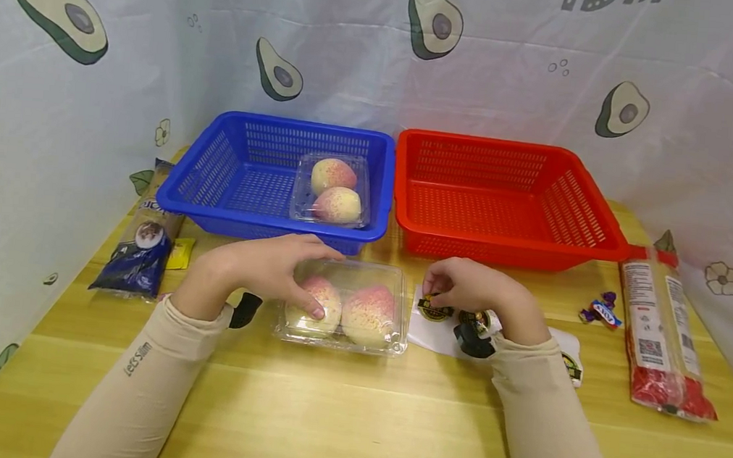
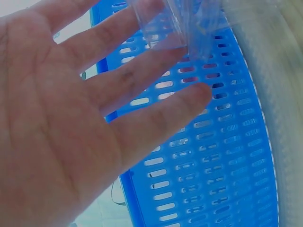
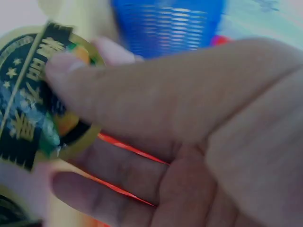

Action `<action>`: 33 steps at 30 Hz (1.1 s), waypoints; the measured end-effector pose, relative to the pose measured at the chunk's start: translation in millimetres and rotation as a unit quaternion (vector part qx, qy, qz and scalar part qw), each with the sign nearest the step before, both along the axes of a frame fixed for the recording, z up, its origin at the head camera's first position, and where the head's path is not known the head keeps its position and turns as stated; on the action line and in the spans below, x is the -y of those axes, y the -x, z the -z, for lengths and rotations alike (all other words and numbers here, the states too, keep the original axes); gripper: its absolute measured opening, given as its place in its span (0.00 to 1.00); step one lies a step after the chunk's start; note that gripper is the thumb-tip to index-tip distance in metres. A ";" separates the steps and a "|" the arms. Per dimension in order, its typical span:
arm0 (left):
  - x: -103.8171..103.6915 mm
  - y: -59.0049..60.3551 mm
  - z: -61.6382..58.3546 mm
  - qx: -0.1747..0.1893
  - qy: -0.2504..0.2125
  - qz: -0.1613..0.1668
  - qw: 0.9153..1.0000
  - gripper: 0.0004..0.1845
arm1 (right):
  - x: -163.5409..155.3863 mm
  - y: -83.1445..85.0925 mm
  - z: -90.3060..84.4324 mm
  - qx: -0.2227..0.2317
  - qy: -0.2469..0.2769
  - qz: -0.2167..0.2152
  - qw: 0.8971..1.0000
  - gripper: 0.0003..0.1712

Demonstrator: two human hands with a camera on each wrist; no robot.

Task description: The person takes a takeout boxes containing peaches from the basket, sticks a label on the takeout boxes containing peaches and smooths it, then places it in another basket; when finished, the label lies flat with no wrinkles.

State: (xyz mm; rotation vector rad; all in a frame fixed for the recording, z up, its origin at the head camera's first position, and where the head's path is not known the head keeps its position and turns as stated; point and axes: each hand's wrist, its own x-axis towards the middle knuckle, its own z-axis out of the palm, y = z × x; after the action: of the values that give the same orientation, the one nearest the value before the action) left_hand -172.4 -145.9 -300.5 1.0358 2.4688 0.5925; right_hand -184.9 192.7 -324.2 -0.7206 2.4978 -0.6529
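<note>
In front of the blue basket lies a clear plastic clamshell box, its lid down over two pink-and-cream peach-shaped pieces. My left hand rests on the box's left end, thumb across the lid. The left wrist view shows its fingers nearly straight, some touching the plastic. My right hand pinches a round black-and-gold sticker under the thumb, at the box's right side. Beneath that hand is a white sheet bearing more such stickers; part is hidden by the wrist.
A blue basket at the back holds another clear box of two peach-shaped pieces. Beside it stands a red basket. Bagged goods lie at left with a yellow packet; small wrapped candies and a long packet lie at right.
</note>
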 end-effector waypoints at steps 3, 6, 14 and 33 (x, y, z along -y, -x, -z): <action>0.9 0.2 0.3 0.002 0.001 0.005 1.000 0.47 | -2.5 -4.9 -14.3 -0.011 0.041 0.007 0.999 0.03; 4.9 0.0 -1.1 0.013 0.014 0.009 1.000 0.53 | -1.0 -11.3 -27.5 -0.032 0.094 0.036 0.994 0.06; 15.5 0.9 -5.7 0.053 0.023 -0.005 0.998 0.62 | 44.5 -25.0 -45.5 -0.051 0.193 0.064 0.978 0.06; 14.2 4.8 -5.2 0.089 0.019 -0.021 0.996 0.63 | 119.9 -32.0 -30.9 -0.130 0.041 0.059 0.989 0.08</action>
State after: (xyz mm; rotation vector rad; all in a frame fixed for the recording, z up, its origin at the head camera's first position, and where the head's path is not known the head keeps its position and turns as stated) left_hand -177.2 -160.1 -295.3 0.8787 2.3407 0.6210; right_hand -152.9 72.8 -293.3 -0.7331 2.7829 -0.7485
